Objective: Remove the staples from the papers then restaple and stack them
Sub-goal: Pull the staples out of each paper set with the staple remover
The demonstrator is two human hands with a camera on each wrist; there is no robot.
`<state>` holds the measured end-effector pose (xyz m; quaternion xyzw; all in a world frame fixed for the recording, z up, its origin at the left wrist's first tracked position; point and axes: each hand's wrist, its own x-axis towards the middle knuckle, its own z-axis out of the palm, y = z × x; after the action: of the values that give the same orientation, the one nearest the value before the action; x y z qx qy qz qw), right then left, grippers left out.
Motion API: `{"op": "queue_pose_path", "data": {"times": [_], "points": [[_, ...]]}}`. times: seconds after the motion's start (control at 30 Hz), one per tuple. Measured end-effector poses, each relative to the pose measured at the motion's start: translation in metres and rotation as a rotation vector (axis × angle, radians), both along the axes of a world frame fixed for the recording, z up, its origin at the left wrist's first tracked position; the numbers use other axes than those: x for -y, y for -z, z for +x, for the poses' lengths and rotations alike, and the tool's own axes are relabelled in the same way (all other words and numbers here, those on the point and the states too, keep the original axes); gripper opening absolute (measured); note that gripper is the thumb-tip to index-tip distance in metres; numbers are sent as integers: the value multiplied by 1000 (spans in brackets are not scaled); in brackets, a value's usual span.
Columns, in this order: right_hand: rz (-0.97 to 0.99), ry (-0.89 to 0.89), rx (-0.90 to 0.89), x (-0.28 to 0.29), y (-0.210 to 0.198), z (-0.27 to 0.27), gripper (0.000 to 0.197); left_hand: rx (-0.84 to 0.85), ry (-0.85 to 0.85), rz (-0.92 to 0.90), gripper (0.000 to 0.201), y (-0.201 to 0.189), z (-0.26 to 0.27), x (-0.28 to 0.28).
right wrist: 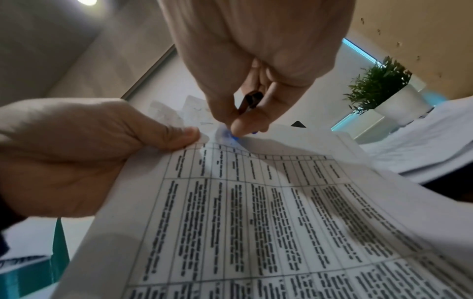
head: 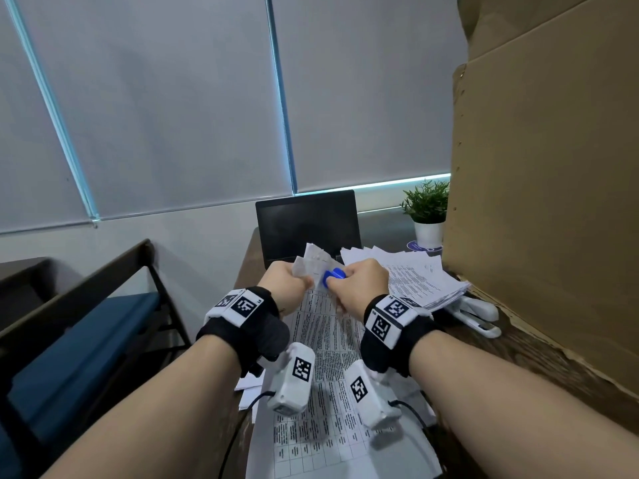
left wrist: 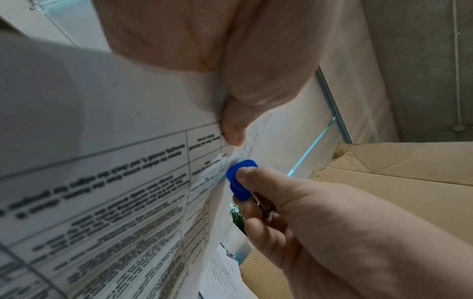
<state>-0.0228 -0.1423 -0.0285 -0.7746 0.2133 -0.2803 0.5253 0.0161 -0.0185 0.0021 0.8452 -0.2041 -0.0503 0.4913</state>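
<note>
Head view first, and I start with the biggest thing: the cardboard box (head: 539, 188) stands tall, out past my right hand's fingers on the right side. Next biggest is the dark laptop (head: 307, 223), straight ahead beyond my fingertips. A messy pile of papers (head: 420, 278) lies just past my right knuckles, and a white stapler (head: 479, 314) sits beside that pile, close to my right wrist.

Then comes the printed sheet set (head: 320, 340) I am working on. It runs from under my wrists up to my fingers, and its top corner is lifted off the desk.

My left hand (head: 285, 285) pinches that corner between thumb and curled fingers. My right hand (head: 358, 283) is clenched around the blue staple remover (head: 333, 276), and the tool touches the paper right next to my left thumb tip (right wrist: 190, 133).

The staple is too small for me to see.

I think I am pulling a staple out now. If I tug too hard, the thin corner may rip. If my left pinch slips, the pages may slide and bend. The tool's teeth are very near my left thumb, so a slip may poke it.
</note>
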Motion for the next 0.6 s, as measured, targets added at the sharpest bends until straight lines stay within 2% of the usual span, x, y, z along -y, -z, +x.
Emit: {"op": "queue_pose_path", "data": {"times": [0.17,0.27,0.6], "points": [[95,45,-6,-1,3,7,14,20,-43,31,13,5,0,8],[92,66,-4,2,2,8,13,16,-40,51,27,6,-3,11],[76,83,-66,-1,7,17,14,46,-52,84,23,15,3,16]]}}
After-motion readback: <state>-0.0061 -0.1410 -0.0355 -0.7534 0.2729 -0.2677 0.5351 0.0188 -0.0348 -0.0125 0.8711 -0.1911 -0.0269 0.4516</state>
